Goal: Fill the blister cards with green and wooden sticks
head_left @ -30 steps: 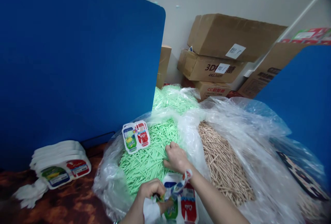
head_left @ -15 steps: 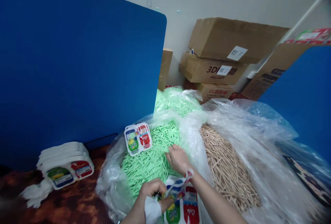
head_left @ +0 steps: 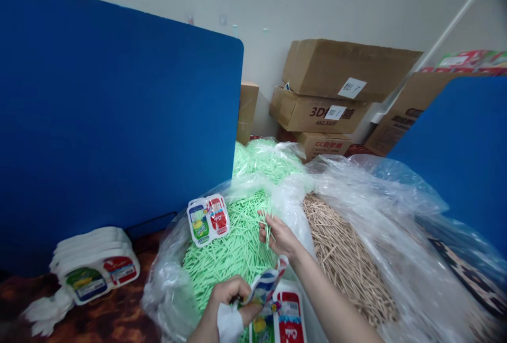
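My right hand (head_left: 282, 237) is lifted just above a heap of green sticks (head_left: 229, 250) in a clear plastic bag, pinching a small bunch of those sticks between its fingers. My left hand (head_left: 231, 299) grips a printed plastic packet (head_left: 277, 314) with red, blue and green drink pictures near the bottom edge, its film flap peeled up. Another such packet (head_left: 208, 219) lies on the green sticks to the left of my right hand.
A bag of tan wooden sticks (head_left: 340, 256) lies to the right of the green ones. A stack of packets (head_left: 95, 261) rests on the brown table at left. Blue partitions (head_left: 114, 126) stand left and right. Cardboard boxes (head_left: 336, 89) are piled against the back wall.
My right hand has risen off the green heap with a few sticks pinched in it. The view has tilted up slightly. My left hand keeps its hold on the packet.
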### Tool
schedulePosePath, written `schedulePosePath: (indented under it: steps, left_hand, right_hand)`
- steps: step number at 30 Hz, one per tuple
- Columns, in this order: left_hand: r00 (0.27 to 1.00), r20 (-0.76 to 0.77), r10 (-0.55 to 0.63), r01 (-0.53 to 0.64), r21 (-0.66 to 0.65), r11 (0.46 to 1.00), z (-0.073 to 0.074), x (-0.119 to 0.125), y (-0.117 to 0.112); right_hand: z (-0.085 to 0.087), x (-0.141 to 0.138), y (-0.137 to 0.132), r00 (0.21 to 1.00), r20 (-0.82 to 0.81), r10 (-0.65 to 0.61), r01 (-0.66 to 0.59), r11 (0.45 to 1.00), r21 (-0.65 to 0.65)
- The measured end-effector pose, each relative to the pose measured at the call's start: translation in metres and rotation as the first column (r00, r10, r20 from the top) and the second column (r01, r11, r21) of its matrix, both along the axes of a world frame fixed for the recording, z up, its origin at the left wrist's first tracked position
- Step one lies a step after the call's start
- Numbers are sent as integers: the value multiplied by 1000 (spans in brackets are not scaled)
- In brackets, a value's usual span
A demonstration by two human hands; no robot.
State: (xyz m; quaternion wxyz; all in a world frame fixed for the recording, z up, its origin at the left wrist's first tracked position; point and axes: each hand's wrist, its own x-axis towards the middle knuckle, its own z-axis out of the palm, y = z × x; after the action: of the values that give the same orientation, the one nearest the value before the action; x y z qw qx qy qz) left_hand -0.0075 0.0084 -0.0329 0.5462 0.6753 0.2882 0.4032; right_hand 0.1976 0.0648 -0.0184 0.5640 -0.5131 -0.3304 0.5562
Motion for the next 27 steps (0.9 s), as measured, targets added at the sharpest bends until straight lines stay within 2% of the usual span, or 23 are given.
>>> schedulePosePath:
  steps: [4,7,9,11,13,16,19,22,27]
  left_hand:
    - [1000,7,0,0,-37,999,1,0,1]
    - [1000,-10,1,-1,-40,999,7,-1,5]
    - [998,-64,-1,-1,-39,999,13,-2,8]
    - [992,-127,7,-14,-53,999,19,-3,12]
    - [985,-169,33,-47,-80,996,23,-3,16]
    - [977,-192,89,-109,-98,989,23,1,22]
    - [975,-189,121,-137,-76,988,19,8,26]
    - [971,-192,143,-152,-35,988,18,15,25]
    - [958,-222,184,-184,18,983,26,22,19]
  right_hand:
    - [2,-2,-1,985,-170,3,-5,1000,-10]
    - [7,-4,1,976,-217,-7,4,1000,-11]
    - [16,-4,1,974,-223,-29,31,1000,3]
    - [32,-2,0,974,-219,-58,67,997,35]
    - [54,0,-4,974,-205,-93,120,985,122]
    - [89,-2,-15,966,-206,-159,216,931,293]
    - [113,-16,-29,953,-250,-173,260,891,373]
    - [119,-35,-41,947,-277,-159,267,872,411]
    - [107,-54,-49,967,-148,-209,255,846,469]
